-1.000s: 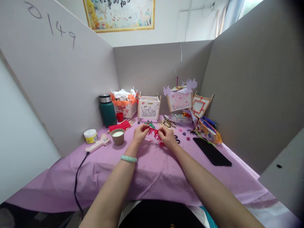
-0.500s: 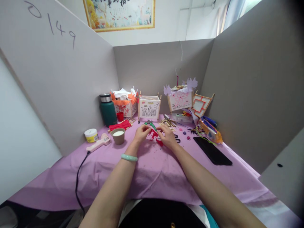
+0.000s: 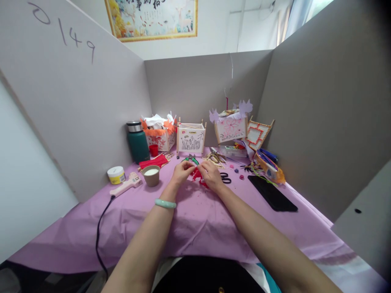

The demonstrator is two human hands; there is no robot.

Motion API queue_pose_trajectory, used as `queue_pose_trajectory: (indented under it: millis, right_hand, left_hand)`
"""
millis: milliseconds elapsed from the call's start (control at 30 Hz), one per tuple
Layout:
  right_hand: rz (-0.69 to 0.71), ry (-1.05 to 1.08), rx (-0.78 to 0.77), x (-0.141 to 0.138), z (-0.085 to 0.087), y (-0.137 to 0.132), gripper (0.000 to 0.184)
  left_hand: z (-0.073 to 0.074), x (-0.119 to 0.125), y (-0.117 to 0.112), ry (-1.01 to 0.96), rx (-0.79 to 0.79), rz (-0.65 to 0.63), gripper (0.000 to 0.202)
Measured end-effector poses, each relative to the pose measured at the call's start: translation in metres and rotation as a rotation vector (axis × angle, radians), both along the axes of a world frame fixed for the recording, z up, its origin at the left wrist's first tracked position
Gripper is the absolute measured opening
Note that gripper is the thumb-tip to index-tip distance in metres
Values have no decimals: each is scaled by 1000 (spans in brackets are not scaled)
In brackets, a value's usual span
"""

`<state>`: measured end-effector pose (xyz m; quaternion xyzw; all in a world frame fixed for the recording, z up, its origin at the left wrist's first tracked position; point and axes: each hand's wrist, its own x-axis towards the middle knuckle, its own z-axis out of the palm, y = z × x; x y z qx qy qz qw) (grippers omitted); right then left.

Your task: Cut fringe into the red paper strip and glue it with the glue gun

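Observation:
My left hand (image 3: 182, 171) and my right hand (image 3: 210, 175) meet over the middle of the table, both pinched closed. Between and below the fingertips hangs a red fringed piece (image 3: 196, 174), probably paper or cloth; both hands grip its upper edge. Its lower right part reaches under my right hand. Just behind the fingers lie green-handled pliers (image 3: 191, 159). Black-handled scissors (image 3: 225, 178) rest right of my right hand, their blades hidden. A jade-green bangle (image 3: 165, 203) circles my left wrist.
On the left stand a beige cup (image 3: 151, 176), a glue gun (image 3: 126, 184), a white-yellow jar (image 3: 116, 175) and a green bottle (image 3: 138, 141). Stick-framed lanterns (image 3: 191, 138) line the back. A black phone-like slab (image 3: 271, 193) lies right, near an orange bag (image 3: 270, 167).
My right hand has shifted slightly left, closer to my left hand, and the red piece is more bunched between them. The view has moved slightly.

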<state>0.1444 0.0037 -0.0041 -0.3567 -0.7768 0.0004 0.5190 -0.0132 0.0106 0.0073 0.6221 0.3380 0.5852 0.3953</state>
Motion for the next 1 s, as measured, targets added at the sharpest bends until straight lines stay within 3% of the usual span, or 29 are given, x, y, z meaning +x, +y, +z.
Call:
queue_pose_trajectory:
  millis: [267, 433, 600, 700, 867, 1000]
  right_hand:
    - [100, 23, 115, 5, 9, -9, 17]
    - [22, 73, 52, 2, 1, 1, 18]
    - [52, 66, 22, -6, 0, 5, 14]
    - [112, 130, 27, -7, 8, -2, 9]
    - [289, 101, -19, 3, 16, -17, 14]
    - [180, 123, -71, 5, 10, -10, 25]
  left_hand:
    - [-3, -8, 5, -28, -55, 122, 24]
    - [-1, -8, 3, 44, 27, 117, 22]
    - [0, -6, 0, 48, 10, 41, 26]
    - [0, -8, 2, 64, -5, 55, 27]
    - [-2, -13, 7, 76, -36, 199, 25]
    - [-1, -13, 6, 53, -54, 192, 26]
